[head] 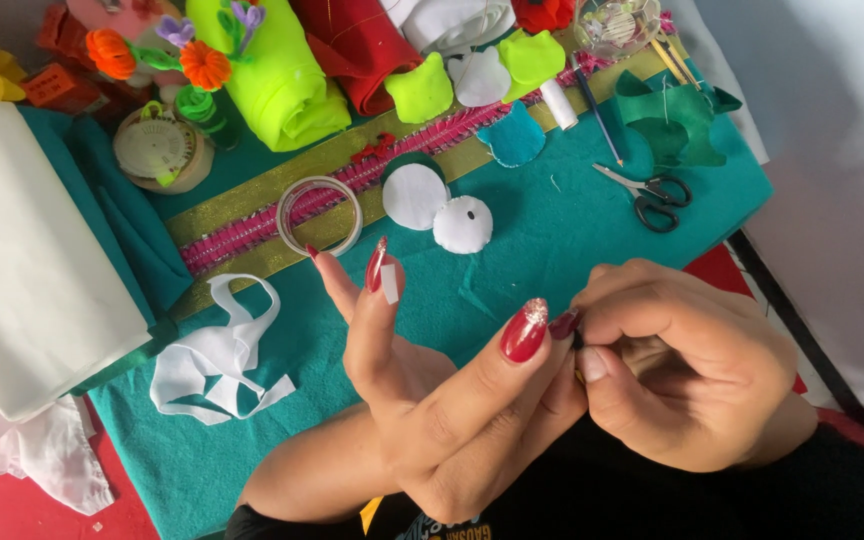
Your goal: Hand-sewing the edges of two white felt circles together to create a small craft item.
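My left hand has long red nails and spread fingers; a small white square piece sticks to one raised fingertip. Its thumb and forefinger meet my right hand, whose fingers are curled and pinch something tiny and dark at the point of contact; what it is cannot be told. Both hands hover over teal felt. A white padded disc and a flat white circle lie just beyond the hands.
Black-handled scissors lie at right, a clear tape ring on a gold and pink ribbon. White fabric scraps lie at left beside a white roll. Felt rolls, cut shapes and pipe-cleaner flowers crowd the back.
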